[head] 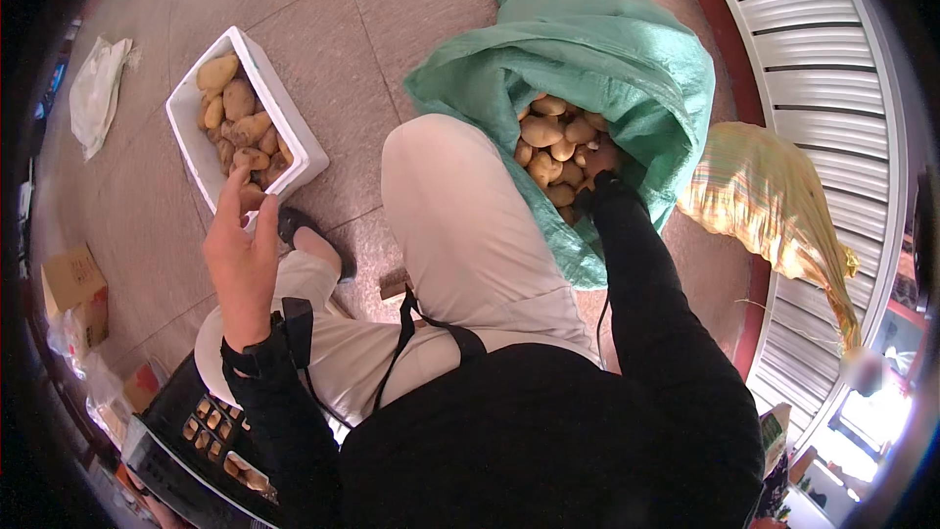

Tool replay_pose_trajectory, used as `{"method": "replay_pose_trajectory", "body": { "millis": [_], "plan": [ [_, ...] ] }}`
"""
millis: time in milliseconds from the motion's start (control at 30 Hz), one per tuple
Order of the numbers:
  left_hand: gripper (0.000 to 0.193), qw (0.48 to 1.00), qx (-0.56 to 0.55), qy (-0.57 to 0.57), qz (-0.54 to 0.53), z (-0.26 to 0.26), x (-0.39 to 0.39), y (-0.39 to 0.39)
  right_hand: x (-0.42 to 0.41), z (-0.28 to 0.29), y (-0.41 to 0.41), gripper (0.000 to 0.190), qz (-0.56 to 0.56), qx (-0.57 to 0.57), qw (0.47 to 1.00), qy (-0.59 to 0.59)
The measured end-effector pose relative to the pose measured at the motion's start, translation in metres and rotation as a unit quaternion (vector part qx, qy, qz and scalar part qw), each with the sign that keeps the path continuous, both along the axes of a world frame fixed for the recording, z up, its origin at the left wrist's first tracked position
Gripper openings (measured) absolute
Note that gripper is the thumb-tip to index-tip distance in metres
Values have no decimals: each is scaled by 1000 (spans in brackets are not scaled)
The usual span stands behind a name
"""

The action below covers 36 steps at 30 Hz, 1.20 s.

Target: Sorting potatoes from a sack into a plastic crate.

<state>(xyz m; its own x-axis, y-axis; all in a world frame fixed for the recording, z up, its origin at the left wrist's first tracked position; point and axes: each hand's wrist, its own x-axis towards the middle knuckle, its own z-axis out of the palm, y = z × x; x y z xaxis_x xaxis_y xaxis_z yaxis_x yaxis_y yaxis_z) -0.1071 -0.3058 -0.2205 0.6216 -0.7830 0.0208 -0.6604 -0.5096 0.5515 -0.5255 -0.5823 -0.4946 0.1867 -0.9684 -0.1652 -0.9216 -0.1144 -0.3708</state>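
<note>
My right hand [604, 158] reaches into a green woven sack [587, 51] and rests among the potatoes [542, 131] there. Its fingers are partly hidden by the sleeve and shadow, so whether it grips a potato is unclear. Raised on the left, my left hand [242, 257] has its fingers apart and holds nothing. Beyond its fingertips stands a white foam box [290, 121], with several soil-marked potatoes [239, 100] inside. From this angle the fingertips overlap the box's near end; contact cannot be told.
A striped woven sack [764, 195] leans by the white slatted shutter [822, 88] at right. Behind my left arm is a black plastic crate [191, 455] containing potatoes. A cardboard box [77, 286] and a pale plastic bag [99, 95] lie on the tiled floor at left.
</note>
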Motion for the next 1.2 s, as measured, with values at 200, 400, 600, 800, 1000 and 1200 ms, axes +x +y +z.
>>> {"method": "replay_pose_trajectory", "body": {
  "millis": [200,400,600,800,1000,1200],
  "plan": [
    [35,1000,4,13,0,-2,1,-3,-6,-8,-5,48,59,-149,985,57],
    [35,1000,-8,9,-8,-1,1,-1,-13,5,27,45,-291,300,836,-357],
    [36,999,-23,-24,-15,1,-2,-1,4,29,56,32,-259,411,529,-696],
    [36,999,-30,-24,6,1,1,5,37,60,49,20,-311,354,643,-604],
    [35,990,-121,-63,-34,-12,10,12,41,57,80,13,-275,329,733,-527],
    [32,986,-151,-61,36,-21,25,15,28,61,129,14,-249,330,789,-454]
  ]
}}
